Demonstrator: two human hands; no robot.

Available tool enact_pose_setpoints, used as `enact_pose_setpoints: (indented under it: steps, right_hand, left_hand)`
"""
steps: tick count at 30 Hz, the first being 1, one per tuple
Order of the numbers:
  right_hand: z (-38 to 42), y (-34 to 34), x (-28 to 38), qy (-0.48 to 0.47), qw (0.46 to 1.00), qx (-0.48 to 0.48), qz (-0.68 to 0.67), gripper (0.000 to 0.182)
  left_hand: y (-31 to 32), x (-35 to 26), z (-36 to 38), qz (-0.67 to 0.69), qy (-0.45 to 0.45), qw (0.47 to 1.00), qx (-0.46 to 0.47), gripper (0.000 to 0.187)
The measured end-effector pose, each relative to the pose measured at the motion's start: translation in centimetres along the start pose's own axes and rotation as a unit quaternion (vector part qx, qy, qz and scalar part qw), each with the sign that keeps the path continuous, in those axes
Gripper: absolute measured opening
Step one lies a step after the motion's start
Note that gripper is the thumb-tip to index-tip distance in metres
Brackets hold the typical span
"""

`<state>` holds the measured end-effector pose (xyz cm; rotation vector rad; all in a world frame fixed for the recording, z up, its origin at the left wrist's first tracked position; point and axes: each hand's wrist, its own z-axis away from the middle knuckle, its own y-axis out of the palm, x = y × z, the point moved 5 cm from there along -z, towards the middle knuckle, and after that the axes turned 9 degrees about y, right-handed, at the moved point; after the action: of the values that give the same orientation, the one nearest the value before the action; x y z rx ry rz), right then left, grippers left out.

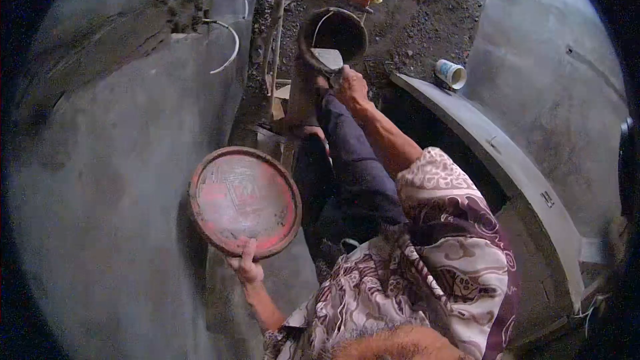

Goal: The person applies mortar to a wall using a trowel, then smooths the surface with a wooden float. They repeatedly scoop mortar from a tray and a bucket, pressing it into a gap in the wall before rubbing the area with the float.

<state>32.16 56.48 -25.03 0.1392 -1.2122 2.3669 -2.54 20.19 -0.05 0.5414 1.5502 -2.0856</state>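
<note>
My left hand [248, 268] grips the lower rim of a round reddish lid [241, 200], with the thumb on its face. Grey smears cover the lid's inner surface, and it is held out beside the left wall. Farther forward, my right hand [351, 87] is closed around the handle of a trowel [328, 58], most of that handle being hidden by the fingers. The trowel's pale flat blade lies over the near side of the mouth of a dark bucket [360, 39]. What the bucket holds is too dark to make out.
A smooth grey wall [113, 173] runs along the left, with curved pipes [230, 50] sticking out of it. Rubble [427, 10] covers the ground ahead. On the right, a white tub [451, 75] lies on its side by a long curved ledge [497, 137].
</note>
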Motion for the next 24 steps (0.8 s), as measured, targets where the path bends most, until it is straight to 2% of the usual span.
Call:
enact_pose_setpoints:
  steps: [1,2,3,4,5,6,7,8,9,10,11,14,15,16,18,20,22,24]
  right_hand:
    - [-1.3,0.4,-1.6,0.005,0.999,0.024,0.029,0.033]
    - [1.7,2.5,-1.2,0.0,0.999,0.027,0.04,0.033]
    - [1.2,2.9,-2.3,-0.015,0.998,0.009,0.058,0.032]
    - [0.6,3.0,-3.1,-0.031,0.997,-0.011,0.075,0.033]
    - [0.0,2.9,-4.1,0.03,0.997,-0.008,0.072,0.038]
    - [-0.4,2.4,-4.5,0.027,0.997,-0.012,0.074,0.038]
    - [-0.6,1.4,-5.4,0.043,0.996,-0.037,0.074,0.037]
    - [-1.0,0.3,-6.5,0.061,0.993,-0.062,0.075,0.036]
    - [-2.5,-0.2,-7.9,0.041,0.993,-0.041,0.103,0.037]
    - [-3.2,-1.5,-7.8,0.06,0.989,-0.064,0.119,0.041]
    - [-4.1,-2.6,-8.2,0.034,0.986,-0.087,0.136,0.04]
    - [-8.7,-6.3,-9.1,-0.02,0.972,-0.151,0.178,0.038]
    - [-10.6,-7.3,-9.5,-0.011,0.968,-0.161,0.193,0.038]
    - [-12.9,-8.1,-10.4,0.0,0.963,-0.168,0.208,0.038]
    - [-17.1,-9.6,-10.8,-0.064,0.952,-0.164,0.249,0.038]
    - [-21.5,-10.2,-11.3,-0.115,0.954,-0.182,0.209,0.039]
    - [-23.5,-11.4,-9.2,-0.058,0.973,-0.102,0.2,0.042]
    - [-27.6,-11.9,-10.7,-0.109,0.986,-0.089,0.088,0.047]
  left_hand:
    - [0.6,1.0,0.2,0.135,-0.125,0.983,-0.019,0.042]
    - [0.0,3.6,5.2,0.27,-0.25,0.929,-0.046,0.049]
    - [0.4,4.5,7.6,0.018,-0.006,0.992,0.125,0.067]
    - [-1.2,2.0,3.5,0.104,-0.12,0.984,0.083,0.066]
    - [-2.9,-0.8,-0.7,0.204,-0.231,0.951,0.007,0.065]
    - [-4.7,-3.8,-4.8,0.286,-0.321,0.899,-0.088,0.064]
    - [-3.4,-0.6,-0.8,0.179,-0.253,0.951,-0.013,0.058]
    - [-3.2,-0.7,-1.1,0.183,-0.252,0.95,-0.015,0.058]
    - [-4.3,-2.4,-4.3,0.252,-0.324,0.911,-0.025,0.057]
    - [-5.0,-3.5,-5.7,0.318,-0.396,0.861,-0.035,0.057]
    - [-5.1,-2.8,-4.7,0.296,-0.478,0.827,0.022,0.062]
    - [-4.6,-1.6,-3.3,0.307,-0.446,0.841,-0.017,0.058]
    - [-3.7,0.7,-0.1,0.254,-0.401,0.88,0.002,0.059]
    - [-3.3,0.9,0.3,0.258,-0.408,0.876,0.007,0.059]
    - [-3.2,0.6,0.1,0.307,-0.386,0.868,-0.053,0.059]
    - [-3.1,1.1,0.8,0.28,-0.402,0.868,-0.078,0.056]
    - [-2.5,2.3,1.4,0.253,-0.449,0.856,-0.033,0.059]
    - [-2.8,2.4,2.0,0.217,-0.494,0.842,0.013,0.064]
